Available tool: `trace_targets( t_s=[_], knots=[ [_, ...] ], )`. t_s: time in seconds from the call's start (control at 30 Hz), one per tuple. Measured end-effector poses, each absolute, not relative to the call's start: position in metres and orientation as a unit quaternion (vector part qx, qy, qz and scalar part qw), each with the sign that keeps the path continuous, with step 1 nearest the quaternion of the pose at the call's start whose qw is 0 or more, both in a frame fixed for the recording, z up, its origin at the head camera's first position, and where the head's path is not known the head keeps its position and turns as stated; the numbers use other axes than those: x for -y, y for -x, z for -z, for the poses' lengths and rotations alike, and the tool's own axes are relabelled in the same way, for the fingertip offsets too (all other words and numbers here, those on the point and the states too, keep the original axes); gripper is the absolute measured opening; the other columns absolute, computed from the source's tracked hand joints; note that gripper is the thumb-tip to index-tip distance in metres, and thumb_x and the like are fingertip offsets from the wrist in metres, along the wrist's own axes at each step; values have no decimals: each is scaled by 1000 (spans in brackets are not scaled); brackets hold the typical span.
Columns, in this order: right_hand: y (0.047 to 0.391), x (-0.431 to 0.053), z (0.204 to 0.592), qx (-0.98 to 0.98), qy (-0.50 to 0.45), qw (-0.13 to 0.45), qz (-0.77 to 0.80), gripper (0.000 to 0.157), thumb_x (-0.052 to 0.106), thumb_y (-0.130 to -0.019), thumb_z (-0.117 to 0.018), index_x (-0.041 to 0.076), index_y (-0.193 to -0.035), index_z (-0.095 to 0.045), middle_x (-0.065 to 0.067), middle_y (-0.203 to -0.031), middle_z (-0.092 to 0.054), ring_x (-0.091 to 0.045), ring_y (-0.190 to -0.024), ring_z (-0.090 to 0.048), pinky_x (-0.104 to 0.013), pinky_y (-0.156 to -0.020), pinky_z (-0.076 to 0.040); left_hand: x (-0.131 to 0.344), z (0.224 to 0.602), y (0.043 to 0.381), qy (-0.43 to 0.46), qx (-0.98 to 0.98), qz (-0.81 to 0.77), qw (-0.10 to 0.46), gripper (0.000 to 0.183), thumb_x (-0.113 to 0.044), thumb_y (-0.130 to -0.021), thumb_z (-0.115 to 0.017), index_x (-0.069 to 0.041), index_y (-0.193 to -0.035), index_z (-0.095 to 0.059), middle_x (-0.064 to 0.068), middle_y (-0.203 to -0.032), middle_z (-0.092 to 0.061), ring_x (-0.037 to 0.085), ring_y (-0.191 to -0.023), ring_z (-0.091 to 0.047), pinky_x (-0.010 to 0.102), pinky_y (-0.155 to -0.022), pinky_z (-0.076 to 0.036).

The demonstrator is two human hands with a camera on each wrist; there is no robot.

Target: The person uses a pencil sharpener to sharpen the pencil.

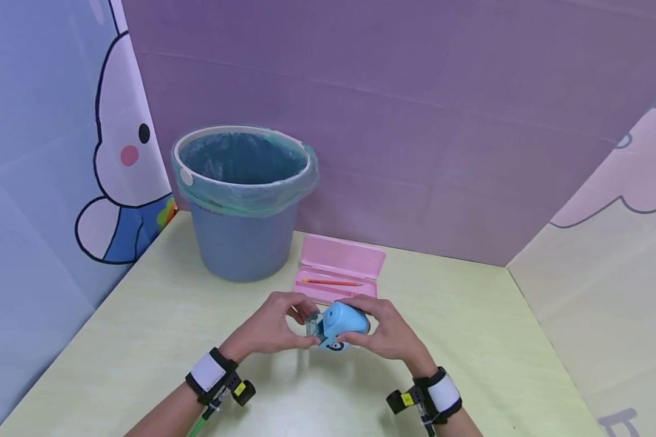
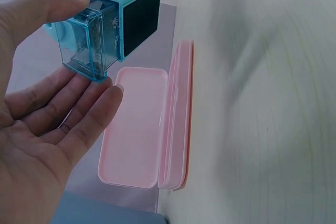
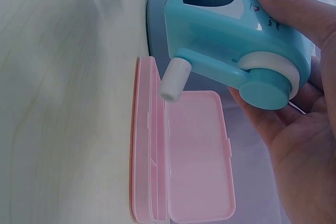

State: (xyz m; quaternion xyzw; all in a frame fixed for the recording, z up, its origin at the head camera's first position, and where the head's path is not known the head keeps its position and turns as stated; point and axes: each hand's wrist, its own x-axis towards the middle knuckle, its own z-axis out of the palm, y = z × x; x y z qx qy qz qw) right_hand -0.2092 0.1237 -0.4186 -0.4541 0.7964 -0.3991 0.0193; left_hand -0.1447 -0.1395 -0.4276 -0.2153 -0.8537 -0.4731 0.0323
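A light blue crank pencil sharpener [image 1: 345, 320] with a panda picture is held up in front of the pencil case, between both hands. My right hand [image 1: 389, 331] grips its body, thumb on the panda side and fingers round the opposite side. Its crank arm ends in a white handle [image 3: 175, 80]. My left hand [image 1: 273, 323] pinches the clear blue shavings drawer [image 2: 86, 51], thumb above and fingertips below. The drawer juts out from the sharpener body. In the left wrist view, a black panel [image 2: 140, 23] shows on the body.
A pink pencil case [image 1: 343, 255] lies with its lid raised behind the hands, an orange-red pencil [image 1: 333, 282] inside. Back left stands a blue bin [image 1: 243, 243] with a bag liner. Cloth walls [image 1: 415, 121] border the pale table [image 1: 470, 340].
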Motion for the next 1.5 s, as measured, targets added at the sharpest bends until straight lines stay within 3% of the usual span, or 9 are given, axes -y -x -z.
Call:
trace_targets(
  t_s=[0.1, 0.37, 0.63, 0.8, 0.93, 1.17, 1.37, 1.5],
  knots=[
    [210, -125, 419, -799, 454, 16, 395, 55, 30, -82, -87, 18, -132, -67, 1, -126, -72, -17, -109, -68, -37, -94, -57, 143, 427, 143, 213, 854, 473, 35, 46, -26, -77, -90, -8, -113, -70, 1, -102, -72, 22, -93, -69, 26, -84, -58],
    [213, -133, 423, -808, 436, 14, 396, 56, 26, -81, -88, 14, -132, -67, -5, -126, -72, -22, -107, -69, -43, -94, -57, 159, 426, 140, 186, 849, 495, 29, 47, -26, -79, -89, -8, -117, -69, 2, -107, -72, 22, -96, -68, 43, -92, -58],
    [215, -132, 425, -812, 423, 26, 402, 57, 28, -83, -87, 16, -134, -66, -5, -127, -71, -23, -108, -68, -38, -93, -57, 169, 425, 140, 176, 844, 505, 39, 46, -26, -80, -89, -10, -118, -69, 1, -108, -72, 23, -99, -67, 22, -89, -57],
    [215, -133, 428, -820, 411, 38, 396, 57, 31, -83, -86, 15, -134, -66, -5, -128, -70, -24, -110, -67, -36, -93, -56, 180, 419, 139, 143, 846, 511, 55, 49, -26, -80, -89, -11, -122, -68, 2, -113, -71, 22, -102, -68, 24, -91, -56],
    [216, -134, 432, -826, 410, 46, 385, 57, 34, -83, -86, 16, -134, -66, -3, -127, -70, -22, -110, -66, -34, -93, -56, 193, 404, 140, 113, 851, 505, 86, 50, -28, -81, -88, -13, -124, -67, 2, -116, -70, 20, -104, -68, 32, -95, -57],
    [218, -137, 440, -833, 417, 32, 363, 57, 32, -82, -87, 15, -133, -67, -1, -124, -72, -18, -108, -66, -32, -91, -56, 219, 365, 136, 121, 829, 512, 188, 46, -18, -83, -87, -10, -123, -66, 8, -119, -70, 24, -103, -69, 16, -91, -54],
    [219, -136, 444, -833, 415, 40, 364, 58, 28, -81, -87, 14, -133, -67, -1, -123, -72, -16, -107, -66, -31, -92, -56, 236, 326, 136, 130, 799, 520, 272, 43, -8, -84, -84, -8, -124, -67, 10, -116, -69, 14, -96, -70, 15, -88, -54],
    [219, -136, 445, -834, 411, 48, 364, 58, 28, -82, -86, 14, -134, -66, -1, -123, -72, -15, -106, -66, -31, -92, -55, 245, 296, 140, 107, 799, 498, 320, 48, -12, -84, -84, -9, -128, -66, 10, -113, -69, 8, -95, -68, 13, -85, -53]
  ],
)
